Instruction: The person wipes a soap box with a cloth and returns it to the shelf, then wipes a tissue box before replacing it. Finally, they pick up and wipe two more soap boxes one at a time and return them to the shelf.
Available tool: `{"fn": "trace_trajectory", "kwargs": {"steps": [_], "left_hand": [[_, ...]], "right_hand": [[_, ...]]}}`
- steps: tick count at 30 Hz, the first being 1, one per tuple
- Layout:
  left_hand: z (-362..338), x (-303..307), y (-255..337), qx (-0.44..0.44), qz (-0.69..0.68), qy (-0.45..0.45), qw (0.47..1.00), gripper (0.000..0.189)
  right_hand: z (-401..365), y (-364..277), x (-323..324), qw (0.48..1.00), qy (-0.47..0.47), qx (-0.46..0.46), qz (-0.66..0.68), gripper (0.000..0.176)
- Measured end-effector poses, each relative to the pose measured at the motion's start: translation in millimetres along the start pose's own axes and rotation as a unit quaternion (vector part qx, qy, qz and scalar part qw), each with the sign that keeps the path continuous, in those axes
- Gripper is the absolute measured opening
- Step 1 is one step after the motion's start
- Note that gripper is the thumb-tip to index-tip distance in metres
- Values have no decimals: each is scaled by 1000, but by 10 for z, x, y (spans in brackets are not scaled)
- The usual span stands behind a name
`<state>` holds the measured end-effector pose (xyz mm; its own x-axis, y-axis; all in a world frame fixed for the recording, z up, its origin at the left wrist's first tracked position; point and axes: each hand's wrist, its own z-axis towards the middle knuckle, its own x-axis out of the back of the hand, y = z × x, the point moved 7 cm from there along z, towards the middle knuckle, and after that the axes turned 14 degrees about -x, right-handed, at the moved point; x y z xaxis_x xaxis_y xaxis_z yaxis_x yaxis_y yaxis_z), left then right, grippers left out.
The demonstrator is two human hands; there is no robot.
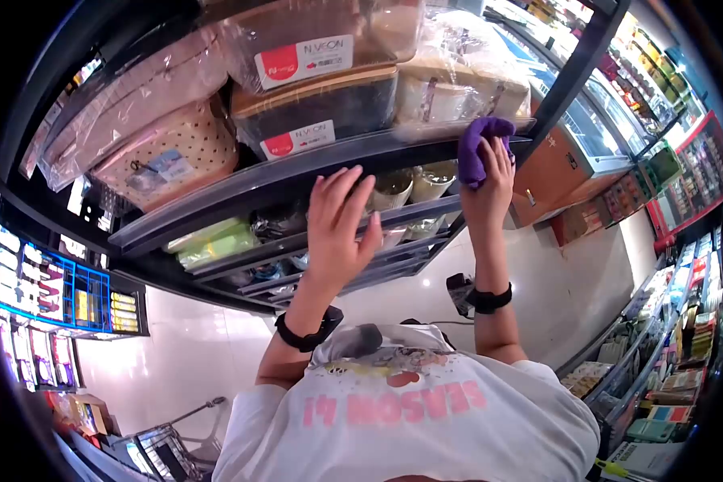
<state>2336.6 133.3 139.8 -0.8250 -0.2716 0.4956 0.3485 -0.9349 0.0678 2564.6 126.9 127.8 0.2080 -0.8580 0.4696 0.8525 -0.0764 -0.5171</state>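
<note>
My right hand [498,181] is closed on a bunched purple cloth [475,161]. The cloth lies against the right end of the dark shelf's front edge [329,157]. Below the middle of that edge, my left hand [339,221] is raised with its fingers apart and nothing in it. Clear-wrapped storage boxes stand on the shelf above: a dark grey box [317,108] with a red and white label, a polka-dot box [173,157] to the left, and white wrapped boxes [466,80] to the right.
Lower shelf tiers hold cups [432,178] and green packets [215,243]. At the right are an orange-brown freezer [558,165] and a rack of packed goods [667,386]. A shopping cart [165,450] stands at lower left on the pale tiled floor [181,353].
</note>
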Motion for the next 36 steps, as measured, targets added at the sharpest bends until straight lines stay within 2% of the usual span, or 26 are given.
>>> {"fn": "trace_trajectory", "kwargs": {"steps": [1,3,4,7,11,12,13,14,15,17,19,22,23,24,28,31,33,36], "left_hand": [[-26,-24,17,3,-7,-6,1000,40],[-122,-1,5,21,-1,-15,1000,46],[-163,39,-13,32,-4,-9,999,48],[-263,183,-43,50,2,-2,999,55],[-346,422,-106,54,87,-9,995,57],[-317,489,-77,8,133,-34,991,57],[-301,542,-59,-35,180,-59,981,57],[-300,655,-64,-51,207,-31,977,56],[-299,795,-107,-39,229,-29,972,56],[-311,982,-255,21,246,-125,961,54],[-458,1228,-402,66,252,-106,960,51],[-682,1650,-544,148,316,-63,935,47],[-797,1770,-613,162,337,-54,926,48],[-895,1895,-678,181,346,-40,920,49],[-1213,2379,-916,222,371,-11,901,51],[-1369,2549,-1029,229,368,10,901,52],[-1395,2558,-1016,226,381,4,896,53],[-1634,2450,-928,187,423,-18,886,49]], "right_hand": [[-42,-92,-13,1000,-8,4,3,58],[-151,-339,4,999,-13,31,-16,39],[-210,-440,-42,998,-48,38,6,46],[-367,-912,-178,991,-89,90,40,43],[-592,-1580,-357,966,-150,170,123,44],[-680,-1733,-383,953,-178,174,171,43],[-781,-1852,-515,938,-179,220,202,41],[-825,-2019,-516,929,-186,229,225,40],[-871,-2189,-513,918,-193,240,249,39],[-948,-2432,-652,902,-197,266,277,38],[-1121,-2687,-816,881,-245,312,256,37],[-1308,-3153,-905,855,-260,324,311,32],[-1379,-3304,-957,843,-263,329,334,27],[-1484,-3473,-1023,840,-227,362,333,28],[-1813,-4053,-1224,841,-231,385,301,28],[-1905,-4231,-1304,839,-274,369,291,28],[-1935,-4219,-1203,841,-185,388,329,29],[-2135,-4026,-1301,808,-258,372,376,30]]}}
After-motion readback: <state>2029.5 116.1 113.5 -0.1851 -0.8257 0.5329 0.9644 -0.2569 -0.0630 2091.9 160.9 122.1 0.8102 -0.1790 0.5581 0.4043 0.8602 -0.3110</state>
